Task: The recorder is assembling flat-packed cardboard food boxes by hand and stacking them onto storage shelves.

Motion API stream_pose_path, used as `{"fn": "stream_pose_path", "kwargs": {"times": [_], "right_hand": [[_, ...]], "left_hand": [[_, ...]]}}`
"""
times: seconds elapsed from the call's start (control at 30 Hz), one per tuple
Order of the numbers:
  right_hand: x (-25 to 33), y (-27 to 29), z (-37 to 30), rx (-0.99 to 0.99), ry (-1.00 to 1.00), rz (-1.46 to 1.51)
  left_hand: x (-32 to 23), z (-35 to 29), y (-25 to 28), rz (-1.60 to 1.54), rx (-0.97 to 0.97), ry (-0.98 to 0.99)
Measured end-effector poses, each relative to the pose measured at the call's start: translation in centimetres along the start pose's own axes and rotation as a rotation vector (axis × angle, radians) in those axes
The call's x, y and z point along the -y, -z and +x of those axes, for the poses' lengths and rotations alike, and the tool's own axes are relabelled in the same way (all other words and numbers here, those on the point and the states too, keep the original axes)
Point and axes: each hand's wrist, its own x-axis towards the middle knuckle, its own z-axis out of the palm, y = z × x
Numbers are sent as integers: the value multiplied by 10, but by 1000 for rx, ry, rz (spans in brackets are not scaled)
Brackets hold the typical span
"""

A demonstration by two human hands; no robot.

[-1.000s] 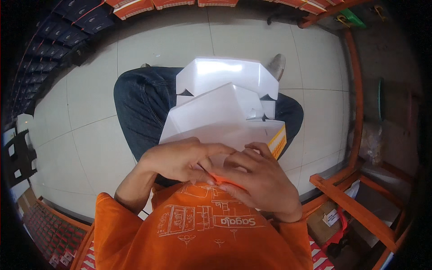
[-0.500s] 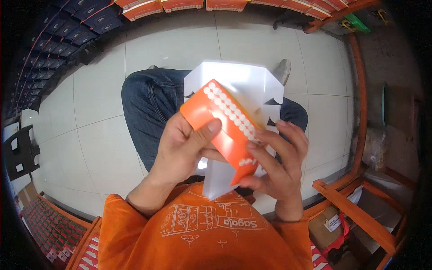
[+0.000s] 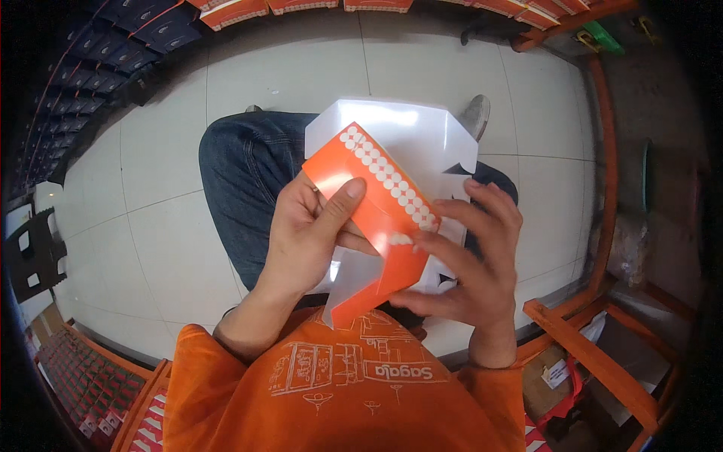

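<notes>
Above my lap I hold an orange cardboard box, partly folded, with rows of white dots along one edge and a white inside. My left hand grips its left side, thumb flat on the orange face and fingers beneath. At the lower right end, my right hand touches the card with its fingers apart, near a bent orange flap. A broad white panel with angled corners spreads out behind the orange part; whether it is one piece with it I cannot tell.
Stacks of dark blue boxes stand at the far left, orange boxes along the far edge. An orange frame rises on the right beside a brown carton. A black crate is at the left. Pale tiles surround my crossed legs.
The orange flap at the lower end has swung out toward my body and to the left. My right hand has shifted slightly right and spread; the left keeps its grip.
</notes>
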Motion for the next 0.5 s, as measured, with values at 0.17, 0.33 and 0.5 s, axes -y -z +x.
{"fn": "stream_pose_path", "kwargs": {"times": [0.17, 0.33, 0.5], "right_hand": [[21, 19, 11, 72, 27, -187], [17, 10, 13, 189, 96, -129], [-6, -30, 4, 189, -358, 493]], "left_hand": [[-17, -19, -12, -3, -38, -8], [2, -22, 0, 302, -21, -81], [27, -10, 19, 185, 51, -15]]}}
